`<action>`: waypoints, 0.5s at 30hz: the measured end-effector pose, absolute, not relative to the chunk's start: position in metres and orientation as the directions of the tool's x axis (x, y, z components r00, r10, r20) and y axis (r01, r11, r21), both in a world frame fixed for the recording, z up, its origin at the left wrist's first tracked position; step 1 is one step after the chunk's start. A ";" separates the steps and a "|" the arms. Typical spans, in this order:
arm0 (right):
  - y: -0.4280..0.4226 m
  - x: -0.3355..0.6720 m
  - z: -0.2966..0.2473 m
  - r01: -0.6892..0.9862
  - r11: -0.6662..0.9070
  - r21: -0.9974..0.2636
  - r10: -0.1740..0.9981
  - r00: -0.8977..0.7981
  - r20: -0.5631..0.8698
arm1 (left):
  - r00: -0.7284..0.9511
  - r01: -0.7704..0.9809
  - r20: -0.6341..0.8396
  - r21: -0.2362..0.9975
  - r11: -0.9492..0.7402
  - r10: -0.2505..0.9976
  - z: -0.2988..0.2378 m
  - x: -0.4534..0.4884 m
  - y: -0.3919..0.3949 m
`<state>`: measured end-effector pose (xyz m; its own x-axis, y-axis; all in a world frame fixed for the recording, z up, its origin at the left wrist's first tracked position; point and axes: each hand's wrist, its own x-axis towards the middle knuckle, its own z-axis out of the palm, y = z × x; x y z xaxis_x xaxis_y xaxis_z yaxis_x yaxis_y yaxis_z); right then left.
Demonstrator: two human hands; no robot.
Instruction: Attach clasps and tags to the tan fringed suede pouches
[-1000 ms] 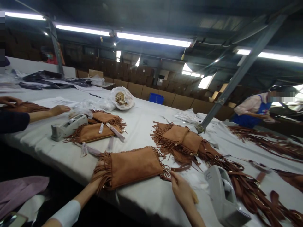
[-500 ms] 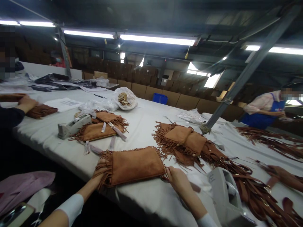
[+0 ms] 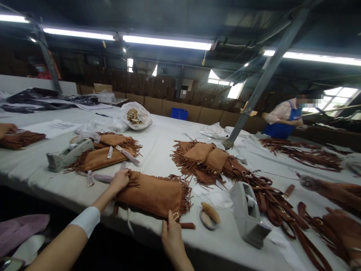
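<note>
- Left hand (image 3: 119,182): fingers grasp the brown bag (image 3: 152,194) at its fringed left end.
- Right hand (image 3: 172,238): fingers pinch the metal clip (image 3: 176,216) at the bag's near right corner.

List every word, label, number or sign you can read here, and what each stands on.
None can be read for certain.
Tape dispenser at right: a dark mark on its side, too blurred to read.
White sheet of paper at left: grey print, too small to read.
Blue apron: a small mark on the chest, too small to read.
</note>
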<state>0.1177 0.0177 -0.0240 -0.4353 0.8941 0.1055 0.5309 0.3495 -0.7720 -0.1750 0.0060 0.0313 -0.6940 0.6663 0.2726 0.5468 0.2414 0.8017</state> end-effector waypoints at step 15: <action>-0.014 0.137 -0.032 0.236 -0.070 -0.969 0.826 -0.531 -0.189 | -0.593 0.407 0.247 0.913 0.021 0.766 -0.012 -0.020 -0.081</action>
<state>0.1367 -0.0139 -0.0319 -0.5313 0.8257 -0.1893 0.2364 -0.0700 -0.9691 -0.0197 -0.0809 -0.0118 -0.5931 0.7664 0.2469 0.4069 0.0207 0.9132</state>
